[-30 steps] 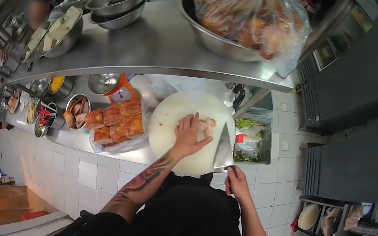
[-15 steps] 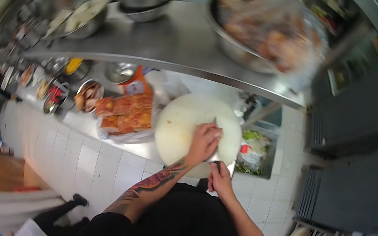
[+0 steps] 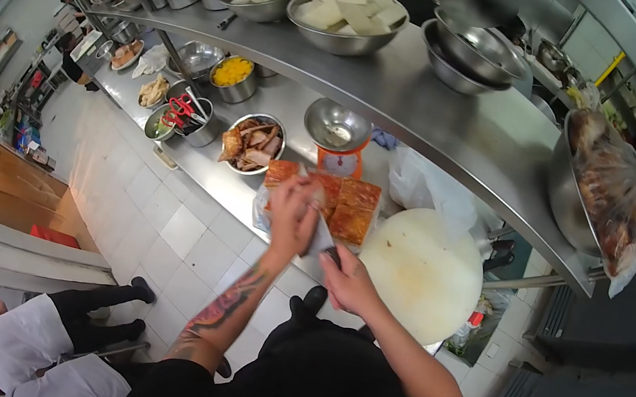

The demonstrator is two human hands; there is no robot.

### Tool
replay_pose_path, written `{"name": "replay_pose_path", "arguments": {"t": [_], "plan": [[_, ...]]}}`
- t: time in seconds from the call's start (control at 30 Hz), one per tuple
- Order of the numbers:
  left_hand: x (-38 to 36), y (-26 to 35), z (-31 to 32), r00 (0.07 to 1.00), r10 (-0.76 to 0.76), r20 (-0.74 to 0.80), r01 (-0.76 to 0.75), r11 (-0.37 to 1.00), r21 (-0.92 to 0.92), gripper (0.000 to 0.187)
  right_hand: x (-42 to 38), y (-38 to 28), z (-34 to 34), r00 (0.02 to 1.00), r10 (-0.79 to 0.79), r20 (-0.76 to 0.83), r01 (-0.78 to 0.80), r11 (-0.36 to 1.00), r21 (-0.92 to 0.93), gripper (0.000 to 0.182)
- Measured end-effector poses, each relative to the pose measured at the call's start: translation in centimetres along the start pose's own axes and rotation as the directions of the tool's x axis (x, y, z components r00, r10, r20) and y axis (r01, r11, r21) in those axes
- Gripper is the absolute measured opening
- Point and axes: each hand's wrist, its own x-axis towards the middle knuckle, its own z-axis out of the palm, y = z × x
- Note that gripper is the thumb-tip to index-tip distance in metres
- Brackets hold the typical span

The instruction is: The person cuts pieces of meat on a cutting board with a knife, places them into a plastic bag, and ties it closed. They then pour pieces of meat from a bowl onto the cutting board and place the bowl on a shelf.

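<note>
Meat slabs (image 3: 356, 207) left of cutting board (image 3: 422, 277)

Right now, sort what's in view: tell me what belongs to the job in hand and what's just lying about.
Likely part of the job:
- knife, held in the right hand
- left hand, close to the blade
- browned slabs
- round board, probably

Seemingly just lying about:
- orange scale
- red-handled scissors
- yellow food
- white blocks
- bagged meat

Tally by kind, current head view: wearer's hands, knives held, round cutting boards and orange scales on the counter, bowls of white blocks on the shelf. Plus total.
Wearer's hands: 2
Knife: 1
Round cutting board: 1
Orange scale: 1
Bowls of white blocks: 2
Total: 7
</note>
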Motion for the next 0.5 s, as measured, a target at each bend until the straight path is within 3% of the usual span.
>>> {"name": "replay_pose_path", "arguments": {"t": [0.1, 0.2, 0.27, 0.33, 0.5], "plan": [[5.6, -6.9, -3.8, 0.999, -0.003, -0.049, 0.007, 0.997, 0.074, 0.034, 7.2, -3.1, 2.6, 0.998, -0.030, 0.062, 0.030, 1.000, -0.005, 0.027], [8.7, -14.4, -4.5, 0.999, -0.005, -0.043, 0.009, 0.996, 0.092, 0.036, 9.5, -4.8, 3.2, 0.983, 0.105, 0.153, -0.106, 0.994, -0.002, 0.030], [8.1, -19.6, -3.6, 1.000, 0.004, -0.006, -0.003, 0.995, 0.096, 0.038, 7.6, -3.5, 1.5, 0.985, 0.137, 0.106, -0.126, 0.987, -0.102, 0.031], [6.6, -23.5, -2.0, 0.997, 0.046, 0.056, -0.059, 0.963, 0.262, 0.045, 2.8, -3.2, -0.3, 0.992, 0.120, 0.039, -0.118, 0.992, -0.039, 0.031], [6.0, -22.1, -2.8, 0.999, 0.037, 0.040, -0.045, 0.973, 0.225, 0.056, -8.7, -1.8, -4.7, 0.962, 0.178, -0.205, -0.155, 0.980, 0.123, 0.027]]}}
